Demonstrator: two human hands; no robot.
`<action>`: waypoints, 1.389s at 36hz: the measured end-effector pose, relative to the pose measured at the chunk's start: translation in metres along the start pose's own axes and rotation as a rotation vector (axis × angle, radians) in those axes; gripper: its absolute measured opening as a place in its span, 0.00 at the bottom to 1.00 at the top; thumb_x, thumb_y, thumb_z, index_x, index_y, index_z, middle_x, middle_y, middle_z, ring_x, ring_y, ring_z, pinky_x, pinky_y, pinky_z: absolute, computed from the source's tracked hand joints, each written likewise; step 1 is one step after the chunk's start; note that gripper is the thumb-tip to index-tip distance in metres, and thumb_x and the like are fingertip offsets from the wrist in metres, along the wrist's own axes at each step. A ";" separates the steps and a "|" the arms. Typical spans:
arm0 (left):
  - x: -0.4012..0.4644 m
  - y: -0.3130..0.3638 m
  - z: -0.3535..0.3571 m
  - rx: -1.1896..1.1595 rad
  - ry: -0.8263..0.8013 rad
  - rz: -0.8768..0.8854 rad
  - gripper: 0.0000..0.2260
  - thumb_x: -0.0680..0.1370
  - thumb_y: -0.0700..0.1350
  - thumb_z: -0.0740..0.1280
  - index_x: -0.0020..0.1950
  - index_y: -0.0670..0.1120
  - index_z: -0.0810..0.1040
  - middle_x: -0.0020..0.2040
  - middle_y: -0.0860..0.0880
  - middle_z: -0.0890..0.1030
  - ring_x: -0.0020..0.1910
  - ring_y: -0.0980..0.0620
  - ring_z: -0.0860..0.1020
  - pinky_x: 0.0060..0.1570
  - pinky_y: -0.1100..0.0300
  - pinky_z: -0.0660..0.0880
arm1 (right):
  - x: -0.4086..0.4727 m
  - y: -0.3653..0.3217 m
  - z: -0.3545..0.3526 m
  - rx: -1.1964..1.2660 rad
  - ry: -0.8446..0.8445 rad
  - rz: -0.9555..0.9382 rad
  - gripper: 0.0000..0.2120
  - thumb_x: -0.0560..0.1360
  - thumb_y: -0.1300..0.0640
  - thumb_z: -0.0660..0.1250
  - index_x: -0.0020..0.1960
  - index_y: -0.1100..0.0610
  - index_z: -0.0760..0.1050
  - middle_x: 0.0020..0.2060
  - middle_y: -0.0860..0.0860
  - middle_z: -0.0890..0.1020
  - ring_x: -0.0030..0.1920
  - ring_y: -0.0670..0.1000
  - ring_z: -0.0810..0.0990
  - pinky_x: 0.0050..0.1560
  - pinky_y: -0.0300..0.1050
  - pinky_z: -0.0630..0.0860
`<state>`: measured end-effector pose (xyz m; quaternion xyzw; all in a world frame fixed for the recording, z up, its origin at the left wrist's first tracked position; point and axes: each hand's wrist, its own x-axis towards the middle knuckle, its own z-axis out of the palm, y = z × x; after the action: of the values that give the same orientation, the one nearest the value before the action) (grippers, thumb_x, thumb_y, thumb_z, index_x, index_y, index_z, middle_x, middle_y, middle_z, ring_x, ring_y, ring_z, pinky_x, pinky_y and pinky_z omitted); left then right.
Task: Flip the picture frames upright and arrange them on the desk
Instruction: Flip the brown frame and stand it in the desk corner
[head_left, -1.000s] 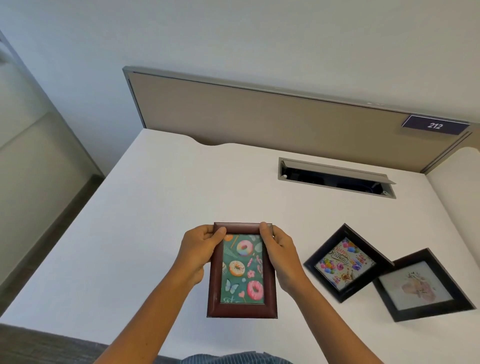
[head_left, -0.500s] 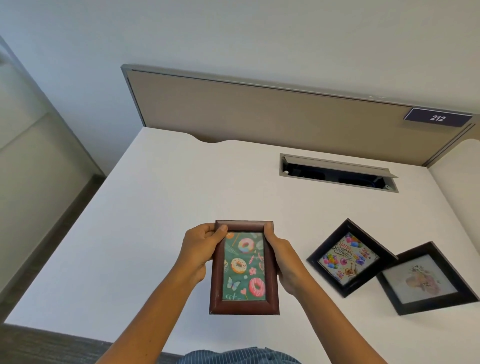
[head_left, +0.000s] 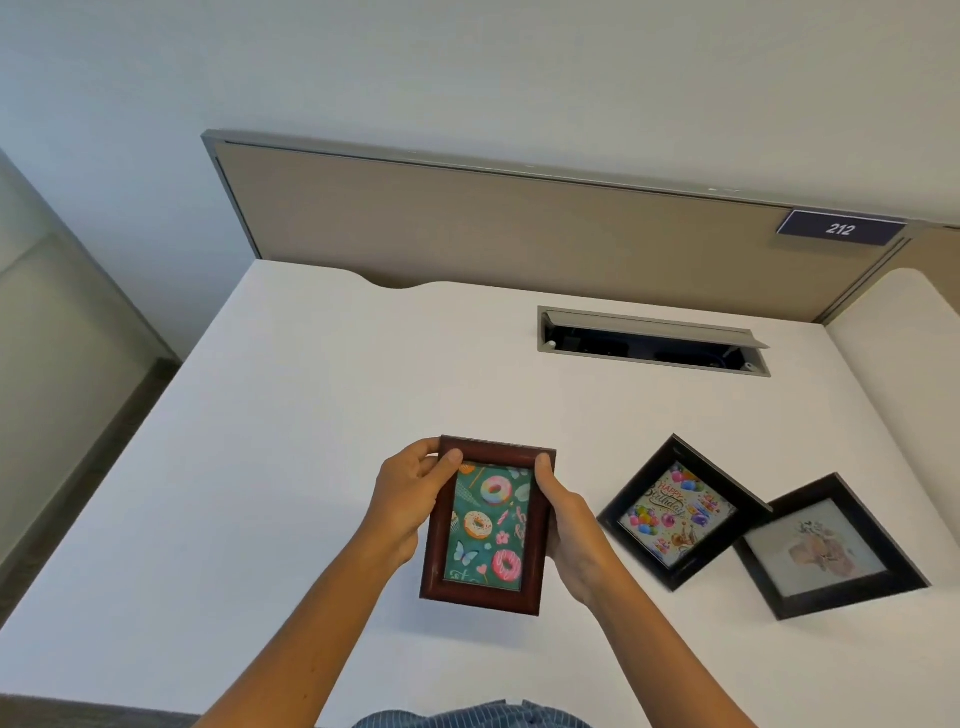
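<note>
I hold a brown wooden frame (head_left: 487, 526) with a doughnut picture above the white desk (head_left: 291, 467), picture facing me. My left hand (head_left: 410, 501) grips its left edge with the thumb on the top corner. My right hand (head_left: 569, 525) grips its right edge. To the right, two black frames lie face up on the desk: one with a birthday picture (head_left: 680, 512), turned like a diamond, and one with a pale flower picture (head_left: 828, 548) whose corner is tucked under the birthday frame's edge.
A grey partition panel (head_left: 519, 228) with a "212" label (head_left: 840, 228) runs along the desk's far edge. An open cable slot (head_left: 649, 343) is sunk into the desk at the back right. The desk's left edge drops to the floor.
The brown frame stays in both hands and has tilted slightly clockwise; my right thumb has slid along its right edge. The black frames have not moved on the desk.
</note>
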<state>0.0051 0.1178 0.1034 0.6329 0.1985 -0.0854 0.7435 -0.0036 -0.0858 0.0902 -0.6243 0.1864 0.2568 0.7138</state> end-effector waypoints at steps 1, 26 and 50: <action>0.002 -0.001 0.001 -0.008 -0.011 0.001 0.08 0.82 0.47 0.72 0.60 0.48 0.83 0.48 0.48 0.90 0.46 0.52 0.89 0.38 0.66 0.82 | -0.001 0.000 -0.001 0.019 -0.006 -0.005 0.28 0.81 0.28 0.59 0.60 0.46 0.88 0.60 0.52 0.89 0.60 0.53 0.89 0.67 0.57 0.79; 0.041 -0.013 0.062 -0.029 -0.224 0.010 0.09 0.84 0.41 0.68 0.64 0.47 0.82 0.56 0.48 0.88 0.54 0.53 0.87 0.47 0.62 0.83 | 0.011 0.023 -0.048 0.237 0.027 -0.180 0.31 0.74 0.32 0.75 0.67 0.54 0.84 0.66 0.55 0.86 0.68 0.54 0.84 0.62 0.45 0.83; 0.037 -0.039 0.071 0.044 -0.154 0.014 0.08 0.84 0.48 0.69 0.62 0.50 0.82 0.54 0.54 0.88 0.54 0.56 0.87 0.45 0.65 0.83 | 0.022 0.045 -0.070 0.162 0.034 -0.102 0.30 0.71 0.30 0.77 0.65 0.48 0.84 0.64 0.53 0.87 0.65 0.52 0.86 0.69 0.53 0.77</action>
<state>0.0376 0.0462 0.0616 0.6421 0.1342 -0.1331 0.7429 -0.0089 -0.1478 0.0313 -0.5776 0.1867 0.1937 0.7707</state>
